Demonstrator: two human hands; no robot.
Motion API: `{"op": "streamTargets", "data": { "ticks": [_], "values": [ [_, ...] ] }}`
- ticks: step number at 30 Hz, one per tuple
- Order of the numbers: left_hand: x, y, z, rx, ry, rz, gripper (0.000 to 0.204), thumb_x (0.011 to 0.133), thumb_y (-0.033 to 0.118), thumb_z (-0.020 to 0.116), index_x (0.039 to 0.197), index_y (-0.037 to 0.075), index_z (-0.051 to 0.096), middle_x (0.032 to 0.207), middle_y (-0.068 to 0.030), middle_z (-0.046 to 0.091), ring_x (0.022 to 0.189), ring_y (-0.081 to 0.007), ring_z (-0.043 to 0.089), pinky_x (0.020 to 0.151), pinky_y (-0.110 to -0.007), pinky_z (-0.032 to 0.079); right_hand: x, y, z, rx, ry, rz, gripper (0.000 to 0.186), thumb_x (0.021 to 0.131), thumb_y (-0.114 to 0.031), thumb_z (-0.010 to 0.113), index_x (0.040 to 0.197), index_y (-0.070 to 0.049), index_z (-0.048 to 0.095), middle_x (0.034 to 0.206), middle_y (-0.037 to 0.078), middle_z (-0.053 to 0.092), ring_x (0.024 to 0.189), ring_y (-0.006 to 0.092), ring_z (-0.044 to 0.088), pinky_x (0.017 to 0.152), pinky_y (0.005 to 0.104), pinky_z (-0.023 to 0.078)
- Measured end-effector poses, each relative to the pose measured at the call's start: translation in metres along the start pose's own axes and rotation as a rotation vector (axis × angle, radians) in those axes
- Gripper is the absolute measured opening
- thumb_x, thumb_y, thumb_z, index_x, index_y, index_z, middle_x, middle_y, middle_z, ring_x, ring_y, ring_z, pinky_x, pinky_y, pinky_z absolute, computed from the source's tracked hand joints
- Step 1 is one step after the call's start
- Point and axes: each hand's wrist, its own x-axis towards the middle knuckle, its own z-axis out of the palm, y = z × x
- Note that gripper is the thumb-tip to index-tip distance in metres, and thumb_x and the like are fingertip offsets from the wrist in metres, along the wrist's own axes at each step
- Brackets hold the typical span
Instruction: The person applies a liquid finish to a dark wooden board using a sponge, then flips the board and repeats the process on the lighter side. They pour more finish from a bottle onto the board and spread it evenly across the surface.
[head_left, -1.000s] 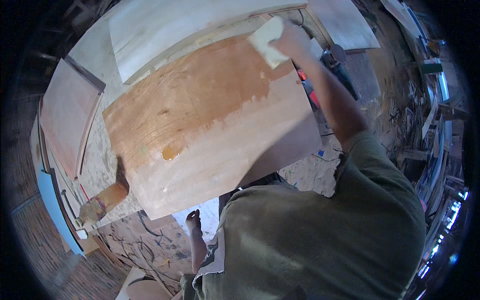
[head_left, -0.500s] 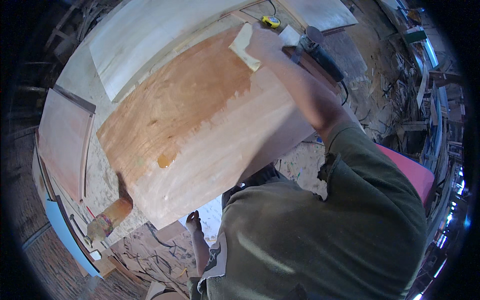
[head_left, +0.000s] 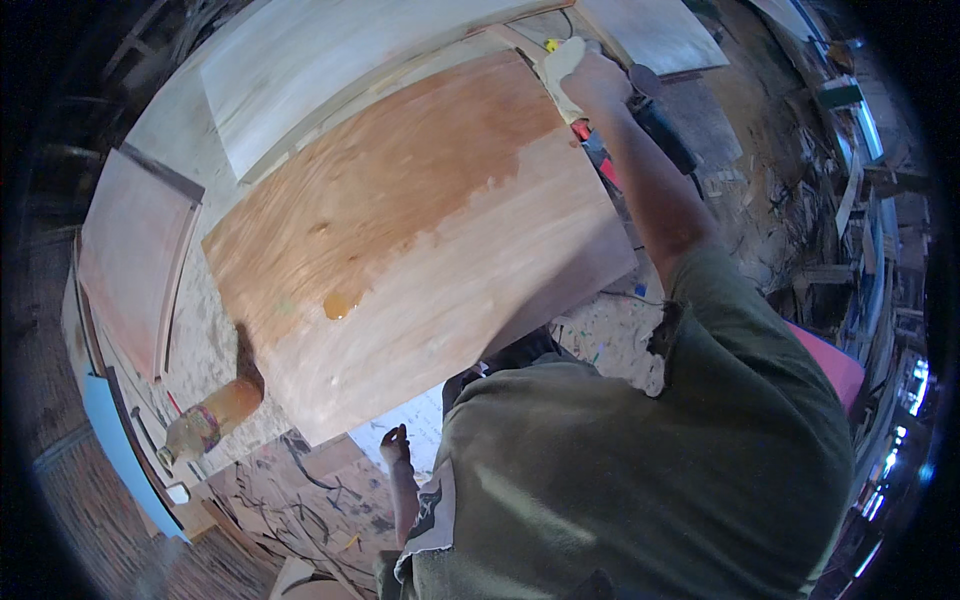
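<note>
My right hand (head_left: 600, 85) is closed on a cream-coloured pad, foam or folded cloth (head_left: 562, 68), just beyond the far right corner of a plywood panel (head_left: 440, 320). The panel's far part is darker and looks wet, with streaks running along it; its near part is pale and dry-looking. On the pale border, towards the left, lies a small amber puddle (head_left: 340, 305). My left hand (head_left: 396, 442) hangs beside my body, below the panel's near edge, its fingers loosely bent and apart with nothing in them.
A plastic bottle of amber liquid (head_left: 215, 418) lies at the panel's left. A corded power tool (head_left: 663, 130) sits right of my right hand, with a yellow tape measure (head_left: 552, 45) partly hidden. Other panels (head_left: 140, 262) lie left and beyond. Wood scraps litter the right side.
My right hand has carried the pad rightward off the wet surface, past the panel's far right corner. The view has shifted slightly. My left hand stays low beside my body.
</note>
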Motion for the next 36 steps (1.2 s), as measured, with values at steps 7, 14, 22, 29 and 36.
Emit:
{"op": "streamTargets", "data": {
  "ticks": [7, 14, 22, 29, 36],
  "values": [
    [0.008, 0.003, -0.004, -0.097, -0.006, 0.047, 0.050, 0.082, 0.037, 0.082, 0.112, -0.001, 0.069, 0.073, -0.0073, 0.065, 0.062, -0.0157, 0.057, 0.058, -0.032, 0.045, -0.058, 0.056, 0.078, 0.693, -0.374, -0.229, 0.041, 0.075, -0.014, 0.082, 0.112, 0.000, 0.069, 0.102, 0.014, 0.074, 0.101, 0.0227, 0.069, 0.090, 0.0361, 0.053],
    [0.010, 0.028, -0.011, -0.113, -0.009, 0.113, 0.054, 0.082, 0.035, 0.081, 0.118, -0.003, 0.066, 0.076, -0.0071, 0.066, 0.064, -0.0153, 0.058, 0.058, -0.031, 0.044, -0.123, 0.116, 0.061, 0.175, -0.097, 0.151, 0.082, 0.071, -0.034, 0.084, 0.133, 0.003, 0.047, 0.122, 0.028, 0.063, 0.112, 0.0416, 0.064, 0.095, 0.0450, 0.050],
    [0.023, -0.010, -0.004, -0.135, -0.154, 0.188, 0.050, 0.085, 0.031, 0.079, 0.117, -0.005, 0.067, 0.077, -0.0070, 0.066, 0.068, -0.0145, 0.057, 0.062, -0.030, 0.046, -0.211, 0.155, -0.034, 0.909, 0.048, 0.197, 0.064, 0.081, -0.007, 0.066, 0.139, -0.002, 0.040, 0.100, 0.013, 0.065, 0.084, 0.0227, 0.063, 0.071, 0.0356, 0.052],
    [-0.002, 0.011, -0.002, -0.173, -0.058, 0.221, 0.047, 0.086, 0.027, 0.078, 0.119, -0.005, 0.065, 0.082, -0.0051, 0.064, 0.073, -0.0131, 0.054, 0.066, -0.029, 0.044, -0.187, 0.154, -0.040, 0.865, -0.196, 0.070, 0.042, 0.082, -0.002, 0.063, 0.125, -0.004, 0.065, 0.104, 0.009, 0.069, 0.082, 0.0157, 0.062, 0.073, 0.0316, 0.050],
    [-0.046, 0.020, 0.039, -0.368, 0.055, 0.164, 0.047, 0.087, 0.029, 0.077, 0.120, -0.003, 0.064, 0.084, -0.0046, 0.063, 0.073, -0.0123, 0.055, 0.067, -0.028, 0.043, -0.129, 0.121, -0.010, 0.518, -0.171, -0.744, 0.036, 0.083, -0.017, 0.066, 0.117, -0.006, 0.070, 0.107, 0.017, 0.071, 0.096, 0.0253, 0.068, 0.084, 0.0376, 0.052]
  ]
}}
